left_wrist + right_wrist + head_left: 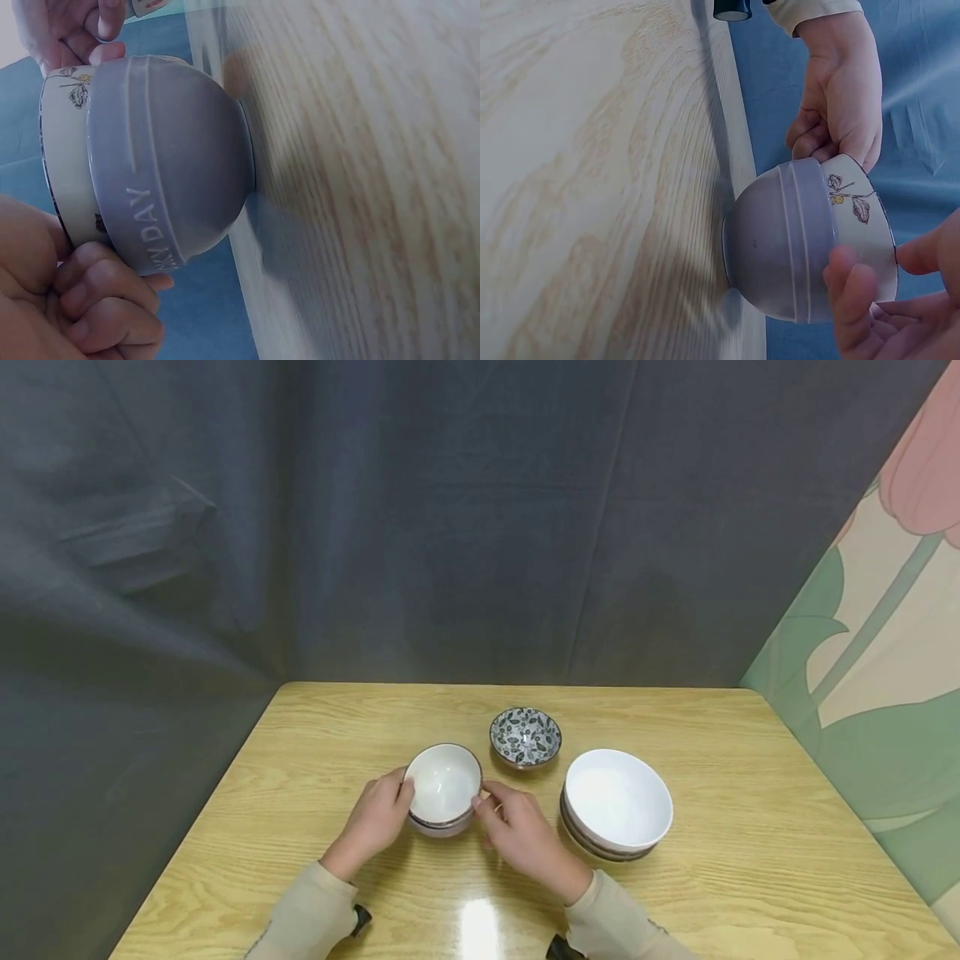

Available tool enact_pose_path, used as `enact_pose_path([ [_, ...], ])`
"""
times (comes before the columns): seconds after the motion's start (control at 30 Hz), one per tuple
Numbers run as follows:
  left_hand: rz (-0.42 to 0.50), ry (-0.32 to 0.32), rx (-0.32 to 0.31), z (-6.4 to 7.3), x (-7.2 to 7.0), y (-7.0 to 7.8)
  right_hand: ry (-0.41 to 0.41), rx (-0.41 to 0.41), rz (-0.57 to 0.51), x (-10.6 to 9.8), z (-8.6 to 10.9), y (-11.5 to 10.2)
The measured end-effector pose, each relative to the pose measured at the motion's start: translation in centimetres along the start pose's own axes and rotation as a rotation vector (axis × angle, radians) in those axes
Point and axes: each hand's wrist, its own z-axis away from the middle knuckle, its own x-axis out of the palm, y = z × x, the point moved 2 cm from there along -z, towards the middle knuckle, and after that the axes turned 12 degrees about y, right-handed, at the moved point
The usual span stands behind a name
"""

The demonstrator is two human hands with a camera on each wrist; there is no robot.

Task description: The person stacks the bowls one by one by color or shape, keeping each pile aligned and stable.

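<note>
A white bowl (pixel 444 783) with a dark rim sits nested in a lavender bowl (pixel 439 832) on the table. Plant drawings mark the outside of the white bowl (pixel 862 225), and raised lettering runs round the lavender bowl (pixel 187 150). At the left side, my left hand (pixel 377 814) pinches the white bowl's rim, thumb on top and fingers curled beneath. From the opposite side my right hand (pixel 525 837) holds the same rim between thumb and fingers. The lavender bowl's foot appears to rest on the wood in both wrist views.
Behind and to the right stands a small bowl (pixel 525 737) with a dark leaf pattern inside. Right of my right hand is a stack of larger bowls, a white one (pixel 618 797) on top. A dark curtain (pixel 480 527) hangs behind the wooden table (pixel 750 827).
</note>
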Motion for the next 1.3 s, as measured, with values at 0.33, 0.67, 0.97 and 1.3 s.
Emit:
enact_pose_path([
  [0.33, -0.061, -0.013, -0.011, -0.1, 0.4, 0.4, 0.028, -0.036, 0.065, -0.2, -0.1, 0.4],
  [0.67, -0.050, -0.026, -0.018, -0.1, 0.6, 0.7, 0.059, -0.008, 0.081, -0.6, -0.2, 0.4],
  [0.97, -0.077, -0.025, 0.009, -0.2, 1.1, 1.1, 0.143, 0.073, 0.050, -0.9, -0.4, 0.7],
  [1.3, -0.069, -0.044, 0.013, -0.3, 1.3, 1.5, 0.233, 0.117, 0.056, -1.0, -0.5, 0.9],
])
